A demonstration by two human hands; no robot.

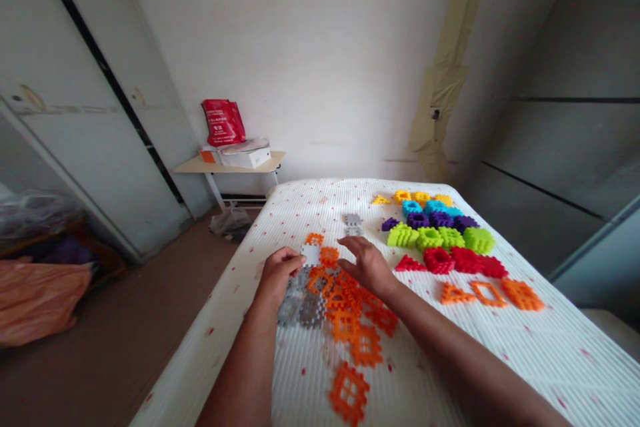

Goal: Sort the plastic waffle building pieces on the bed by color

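Observation:
My left hand pinches the edge of a light grey interlocking block tile with notched edges. My right hand is held over the right side of the pile, its thumb and fingers apart and nothing between them. Below and between the hands lies a loose heap of orange notched tiles, some with window-like cut-outs. Grey tiles lie on the heap's left side, partly overlapping. Just beyond my right fingers, a few grey tiles rest flat on the bed.
Rows of block pieces sorted by colour stand on the bed's right: yellow, blue, purple, green, red and orange. A side table with a red bag stands at the back left.

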